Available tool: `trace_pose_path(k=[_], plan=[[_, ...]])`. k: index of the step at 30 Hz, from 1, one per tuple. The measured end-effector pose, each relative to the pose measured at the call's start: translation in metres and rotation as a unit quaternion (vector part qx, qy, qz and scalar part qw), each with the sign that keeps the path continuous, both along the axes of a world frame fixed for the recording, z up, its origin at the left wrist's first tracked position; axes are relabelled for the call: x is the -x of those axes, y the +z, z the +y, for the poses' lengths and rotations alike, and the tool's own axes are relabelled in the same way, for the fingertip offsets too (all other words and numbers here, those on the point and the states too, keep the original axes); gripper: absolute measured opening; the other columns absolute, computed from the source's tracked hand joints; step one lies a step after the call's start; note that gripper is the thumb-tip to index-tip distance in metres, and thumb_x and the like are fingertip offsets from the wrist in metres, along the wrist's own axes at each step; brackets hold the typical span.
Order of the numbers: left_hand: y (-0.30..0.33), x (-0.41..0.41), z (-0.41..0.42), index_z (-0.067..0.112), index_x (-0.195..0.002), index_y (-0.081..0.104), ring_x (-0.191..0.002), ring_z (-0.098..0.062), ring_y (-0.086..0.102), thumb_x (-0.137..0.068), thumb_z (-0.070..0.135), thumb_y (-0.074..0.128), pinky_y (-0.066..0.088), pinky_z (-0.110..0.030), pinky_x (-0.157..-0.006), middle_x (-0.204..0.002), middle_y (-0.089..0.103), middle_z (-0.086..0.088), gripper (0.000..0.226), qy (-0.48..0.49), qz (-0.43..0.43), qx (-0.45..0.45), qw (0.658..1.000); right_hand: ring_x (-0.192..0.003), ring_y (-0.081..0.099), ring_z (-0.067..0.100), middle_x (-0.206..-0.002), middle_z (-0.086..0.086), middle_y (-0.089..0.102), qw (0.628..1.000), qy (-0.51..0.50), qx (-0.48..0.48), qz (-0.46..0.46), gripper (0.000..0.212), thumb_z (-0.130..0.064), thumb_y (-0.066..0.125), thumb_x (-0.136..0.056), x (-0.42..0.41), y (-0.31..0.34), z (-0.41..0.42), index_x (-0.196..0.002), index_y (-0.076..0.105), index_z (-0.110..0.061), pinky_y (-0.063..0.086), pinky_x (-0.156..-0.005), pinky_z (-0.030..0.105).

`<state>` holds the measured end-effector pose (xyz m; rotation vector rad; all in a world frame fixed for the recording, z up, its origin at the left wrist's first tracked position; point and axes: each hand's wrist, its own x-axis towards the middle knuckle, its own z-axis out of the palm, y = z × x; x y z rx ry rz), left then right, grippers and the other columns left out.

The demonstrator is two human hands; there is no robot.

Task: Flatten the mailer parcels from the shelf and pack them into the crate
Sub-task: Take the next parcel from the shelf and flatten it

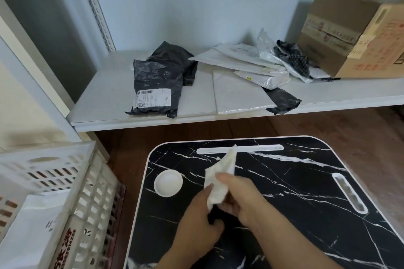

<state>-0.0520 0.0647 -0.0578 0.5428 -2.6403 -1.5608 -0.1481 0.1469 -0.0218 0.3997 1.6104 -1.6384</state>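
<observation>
Both hands hold a small crumpled white mailer (219, 178) just above the black marble-pattern table (295, 214). My left hand (200, 223) grips its lower end and my right hand (242, 199) pinches its side. On the white shelf (105, 98) lie a black mailer with a shipping label (158, 87), a flat white mailer (238, 94), and a heap of white, silver and black mailers (262, 61). The white slatted crate (87, 192) stands at the lower left with a white parcel (37, 229) inside.
A taped cardboard box (358, 35) sits at the right end of the shelf. The table has a round white recess (168, 183) and two slot cut-outs. Dark wooden floor (328, 126) shows between shelf and table. A shelf upright (96, 6) rises at the left.
</observation>
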Motion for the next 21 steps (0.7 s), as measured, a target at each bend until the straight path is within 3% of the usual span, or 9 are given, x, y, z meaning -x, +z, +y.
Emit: trace_pose_path(k=[3,5,6,8,10,13,15,18,21], plan=[[0.01,0.008,-0.02,0.029,-0.113,0.057,-0.102,-0.013,0.062,-0.09,0.014,0.059,0.051,-0.031,-0.09,-0.105,0.067,0.009,0.027,0.173,0.024,-0.144,0.974,-0.087,0.067,0.024,-0.099,0.012,0.067,0.992,-0.014,-0.011,0.125,0.048,-0.054,0.053,-0.09,0.007,0.013,0.004,-0.111,0.062,-0.012,0.056,-0.072,0.033],[0.013,0.01,-0.031,0.025,-0.121,0.053,-0.105,-0.018,0.064,-0.091,0.016,0.06,0.052,-0.042,-0.092,-0.112,0.067,0.004,0.032,0.135,0.009,-0.275,0.952,-0.109,0.057,0.02,-0.123,0.005,0.057,0.943,0.022,-0.168,0.286,0.061,-0.056,0.061,-0.082,0.011,0.01,0.012,-0.128,0.054,-0.016,0.048,-0.093,0.036],[0.016,0.009,-0.035,0.024,-0.123,0.052,-0.103,-0.018,0.066,-0.092,0.02,0.06,0.055,-0.04,-0.088,-0.113,0.068,0.002,0.032,0.109,0.006,-0.293,0.95,-0.117,0.052,0.021,-0.132,0.004,0.05,0.93,0.037,-0.208,0.301,0.07,-0.053,0.066,-0.079,0.012,0.005,0.017,-0.137,0.046,-0.018,0.044,-0.099,0.039],[0.024,0.012,-0.039,0.025,-0.118,0.051,-0.089,-0.015,0.067,-0.096,0.032,0.053,0.057,-0.025,-0.066,-0.108,0.066,0.0,0.024,0.122,-0.035,-0.207,0.97,-0.11,0.06,0.024,-0.123,0.004,0.059,0.962,0.038,-0.155,0.221,0.066,-0.037,0.072,-0.081,0.013,0.001,0.025,-0.137,0.046,-0.013,0.05,-0.094,0.043],[0.029,0.017,-0.041,0.022,-0.109,0.05,-0.075,-0.014,0.062,-0.097,0.041,0.044,0.049,-0.019,-0.046,-0.096,0.061,-0.001,0.024,0.173,-0.074,-0.114,0.976,-0.087,0.07,0.026,-0.098,0.008,0.072,0.987,0.024,-0.086,0.132,0.037,-0.019,0.072,-0.084,0.012,-0.01,0.028,-0.115,0.062,-0.002,0.057,-0.082,0.044],[0.03,0.023,-0.04,0.019,-0.076,0.048,-0.063,-0.009,0.049,-0.097,0.043,0.043,0.037,-0.019,-0.049,-0.072,0.051,0.002,0.032,0.2,-0.074,-0.029,0.977,-0.082,0.07,0.029,-0.089,0.012,0.073,0.994,-0.05,-0.056,0.079,0.021,-0.022,0.068,-0.089,0.008,-0.029,0.025,-0.096,0.066,-0.002,0.057,-0.082,0.044],[0.03,0.029,-0.037,0.023,-0.07,0.041,-0.059,-0.007,0.045,-0.098,0.04,0.042,0.03,-0.02,-0.051,-0.065,0.046,0.005,0.033,0.208,-0.011,0.078,0.975,-0.089,0.067,0.027,-0.096,0.011,0.071,0.989,-0.047,-0.094,0.106,0.025,-0.031,0.061,-0.092,0.007,-0.039,0.017,-0.096,0.063,-0.006,0.054,-0.087,0.042],[0.029,0.044,-0.041,0.021,-0.067,0.039,-0.056,-0.006,0.042,-0.098,0.039,0.042,0.028,-0.02,-0.052,-0.06,0.044,0.005,0.037,0.138,-0.032,0.126,0.982,-0.111,0.054,0.027,-0.125,0.011,0.054,0.89,0.064,-0.341,0.296,0.05,-0.036,0.065,-0.086,0.006,-0.047,0.012,-0.125,0.05,-0.008,0.046,-0.094,0.038],[0.017,0.051,-0.061,0.022,-0.064,0.049,-0.06,-0.008,0.048,-0.09,0.047,0.055,0.034,-0.023,-0.058,-0.061,0.049,0.006,0.036,0.04,-0.105,0.176,0.978,-0.134,0.029,0.023,-0.146,0.002,0.03,0.817,0.166,-0.401,0.379,0.08,-0.043,0.065,-0.084,0.007,-0.046,0.021,-0.149,0.023,-0.023,0.031,-0.108,0.04]])
